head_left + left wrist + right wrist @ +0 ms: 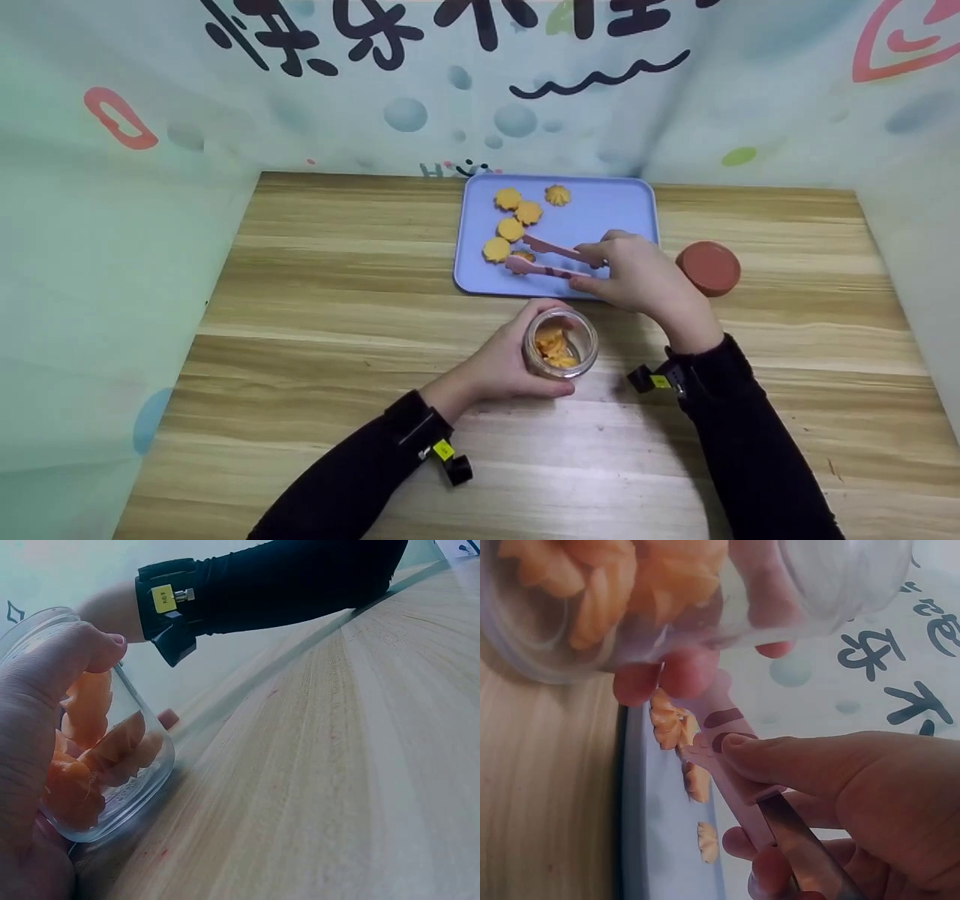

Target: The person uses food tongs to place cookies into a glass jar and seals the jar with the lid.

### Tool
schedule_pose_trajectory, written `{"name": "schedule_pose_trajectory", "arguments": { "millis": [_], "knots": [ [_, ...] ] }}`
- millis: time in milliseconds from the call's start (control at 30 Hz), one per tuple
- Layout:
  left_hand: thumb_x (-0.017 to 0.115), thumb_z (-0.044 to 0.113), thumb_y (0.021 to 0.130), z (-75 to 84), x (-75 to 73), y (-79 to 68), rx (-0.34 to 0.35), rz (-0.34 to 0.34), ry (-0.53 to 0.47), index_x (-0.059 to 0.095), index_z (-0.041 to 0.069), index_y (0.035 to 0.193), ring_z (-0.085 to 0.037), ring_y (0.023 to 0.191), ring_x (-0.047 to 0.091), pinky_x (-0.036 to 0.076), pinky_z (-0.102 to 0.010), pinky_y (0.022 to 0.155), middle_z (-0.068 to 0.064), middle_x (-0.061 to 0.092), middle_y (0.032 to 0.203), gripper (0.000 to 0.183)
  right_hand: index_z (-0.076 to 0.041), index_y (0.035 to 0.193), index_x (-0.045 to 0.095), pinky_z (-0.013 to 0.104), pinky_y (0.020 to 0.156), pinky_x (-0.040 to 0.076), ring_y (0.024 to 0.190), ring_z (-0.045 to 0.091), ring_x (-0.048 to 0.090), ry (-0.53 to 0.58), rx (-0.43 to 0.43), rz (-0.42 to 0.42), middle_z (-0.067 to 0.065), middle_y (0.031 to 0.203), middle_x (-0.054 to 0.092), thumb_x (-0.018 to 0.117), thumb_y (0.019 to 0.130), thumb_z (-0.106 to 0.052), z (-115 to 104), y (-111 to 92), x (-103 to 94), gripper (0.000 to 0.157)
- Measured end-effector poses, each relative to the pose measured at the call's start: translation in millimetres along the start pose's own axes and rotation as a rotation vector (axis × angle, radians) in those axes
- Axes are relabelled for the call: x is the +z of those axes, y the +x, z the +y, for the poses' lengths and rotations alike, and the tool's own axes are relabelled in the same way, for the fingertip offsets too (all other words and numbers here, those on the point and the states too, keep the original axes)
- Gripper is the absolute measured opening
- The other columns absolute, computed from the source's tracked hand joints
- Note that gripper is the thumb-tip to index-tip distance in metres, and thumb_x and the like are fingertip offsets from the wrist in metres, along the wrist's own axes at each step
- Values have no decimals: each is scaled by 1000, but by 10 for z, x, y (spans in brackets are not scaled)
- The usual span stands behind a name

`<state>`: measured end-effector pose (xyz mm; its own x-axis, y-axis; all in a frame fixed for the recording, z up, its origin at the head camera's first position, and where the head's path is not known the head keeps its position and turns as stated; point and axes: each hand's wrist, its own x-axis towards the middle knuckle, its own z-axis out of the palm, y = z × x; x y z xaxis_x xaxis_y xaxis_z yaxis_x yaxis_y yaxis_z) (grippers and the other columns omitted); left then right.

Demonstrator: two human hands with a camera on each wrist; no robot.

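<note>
My left hand (504, 366) grips a clear glass jar (595, 346) around its side, mouth facing up toward the head camera. Inside lie several orange-yellow, ridged cookies (86, 787), seen through the glass in the left wrist view. Pink tongs (536, 267) are held by my right hand (637, 276), thumb on one arm and fingers on the other. Their tips stand apart on both sides of a cookie (523, 256) on the lilac tray (607, 210); whether they touch it I cannot tell. More flower-shaped cookies (497, 250) lie on the tray's left half.
A round reddish-brown lid (709, 268) lies right of the tray, near my right forearm. The wooden table (337, 300) meets a printed curtain (337, 127) along its back edge. The jar stands close to the tray's front edge. A black camera band (679, 375) circles each wrist.
</note>
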<state>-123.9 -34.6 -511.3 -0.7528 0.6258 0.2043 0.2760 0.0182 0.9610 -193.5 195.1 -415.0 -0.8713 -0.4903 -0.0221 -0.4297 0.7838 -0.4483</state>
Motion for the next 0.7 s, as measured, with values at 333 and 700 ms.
{"name": "schedule_pose_trajectory", "arguments": {
  "millis": [333, 700],
  "knots": [
    [95, 38, 68, -7, 9, 5, -15, -4, 3, 36, 30, 145, -12, 131, 50, 38, -33, 115, 9, 52, 140, 97, -4, 119, 72, 48, 75, 49, 90, 31, 60, -6, 12, -16, 21, 103, 69, 75, 92, -31, 18, 21, 49, 39],
    [96, 37, 66, 0, 8, 1, -23, -3, -21, 37, 31, 146, -12, 131, 50, 37, -33, 116, 9, 52, 142, 99, -3, 124, 71, 49, 74, 51, 87, 32, 62, -7, 7, -48, 23, 103, 69, 74, 93, -29, 32, 9, 14, 40]
  ]
}}
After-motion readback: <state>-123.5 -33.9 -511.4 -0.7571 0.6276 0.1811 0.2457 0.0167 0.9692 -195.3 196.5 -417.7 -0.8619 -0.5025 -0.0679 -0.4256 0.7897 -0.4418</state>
